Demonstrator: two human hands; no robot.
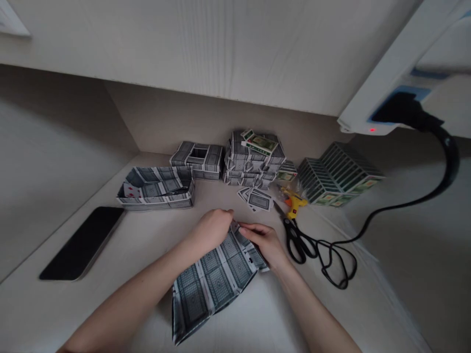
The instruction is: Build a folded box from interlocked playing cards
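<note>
A long folded piece made of joined playing cards (217,274) lies slantwise before me, grey patterned backs facing up. My left hand (212,228) is closed at its far end, fingertips pinching the corner. From the other side my right hand (267,242) grips the edge of that end, thumb and fingers pressed together close to the left fingertips. What exactly lies between the fingertips is hidden. Beyond my hands are a few loose playing cards (259,199), one with its back up.
Black-handled scissors (296,240) and a yellow glue gun (294,203) with a black cord (382,208) lie right. Card-built boxes (158,200) and stacked card blocks (253,162) stand behind, beside packed card decks (338,174). A phone (83,243) lies left. A shelf panel (206,54) overhangs.
</note>
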